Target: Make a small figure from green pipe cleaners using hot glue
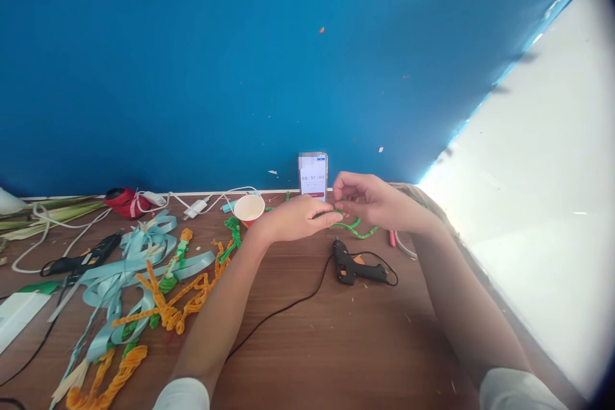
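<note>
Both hands meet over the back of the wooden table, in front of an upright phone. My left hand (305, 216) reaches in from the left, its thumb and fingers pinched together on a green pipe cleaner (366, 232). Opposite it, my right hand (377, 203) is closed around the same strand with thumb and bent fingers. Most of the pipe cleaner is covered by the fingers; a thin curved length trails below the right hand. Below the hands lies a black hot glue gun (353, 266) on its side, its cord running toward the front left.
A phone (313, 176) showing a timer leans on the blue wall. Left of my hands stands a paper cup (249, 207). Orange pipe cleaner pieces (168, 315), light blue ribbon (113, 278), another glue gun (89, 256) and white cables cover the left side.
</note>
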{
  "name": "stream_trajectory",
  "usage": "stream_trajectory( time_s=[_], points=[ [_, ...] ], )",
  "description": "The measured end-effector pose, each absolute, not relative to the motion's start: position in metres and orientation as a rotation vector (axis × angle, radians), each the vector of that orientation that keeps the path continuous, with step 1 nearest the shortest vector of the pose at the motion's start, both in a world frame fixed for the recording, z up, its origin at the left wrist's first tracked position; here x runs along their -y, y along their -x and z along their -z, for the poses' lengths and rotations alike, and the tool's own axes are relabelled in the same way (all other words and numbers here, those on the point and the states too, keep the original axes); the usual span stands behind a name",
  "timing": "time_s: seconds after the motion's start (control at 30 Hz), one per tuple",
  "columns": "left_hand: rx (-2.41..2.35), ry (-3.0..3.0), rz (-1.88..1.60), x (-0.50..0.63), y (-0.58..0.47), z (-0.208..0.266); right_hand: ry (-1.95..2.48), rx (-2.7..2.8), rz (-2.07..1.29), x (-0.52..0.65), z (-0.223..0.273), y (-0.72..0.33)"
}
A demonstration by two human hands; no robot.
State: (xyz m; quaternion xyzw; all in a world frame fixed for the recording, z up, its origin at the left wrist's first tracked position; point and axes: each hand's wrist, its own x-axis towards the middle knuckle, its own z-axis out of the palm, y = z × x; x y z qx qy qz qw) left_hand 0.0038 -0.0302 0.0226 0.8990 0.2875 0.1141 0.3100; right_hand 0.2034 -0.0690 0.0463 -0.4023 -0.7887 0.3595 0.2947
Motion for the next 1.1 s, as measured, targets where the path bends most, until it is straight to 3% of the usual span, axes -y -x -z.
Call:
stream_trajectory(
  time_s=[0.17, 0.3, 0.47, 0.83, 1.1],
  points=[
    [-1.036, -2.519, -0.540, 0.029, -0.008, -0.016, 1.398, 2.138, -0.098, 0.072, -0.034, -0.187],
    [-1.103, -2.495, -0.750, 0.028, -0.014, -0.015, 1.375, 1.988, 0.139, 0.075, -0.028, -0.176],
    [-1.197, -2.585, -0.913, 0.031, -0.016, -0.017, 1.224, 1.800, -0.029, 0.073, -0.028, -0.172],
    [-1.190, -2.641, -1.061, 0.029, -0.014, -0.014, 0.844, 1.429, -0.906, 0.055, -0.022, -0.177],
    [-1.153, -2.581, -1.032, 0.027, -0.014, -0.012, 0.962, 1.473, -0.950, 0.055, -0.025, -0.180]
  ],
)
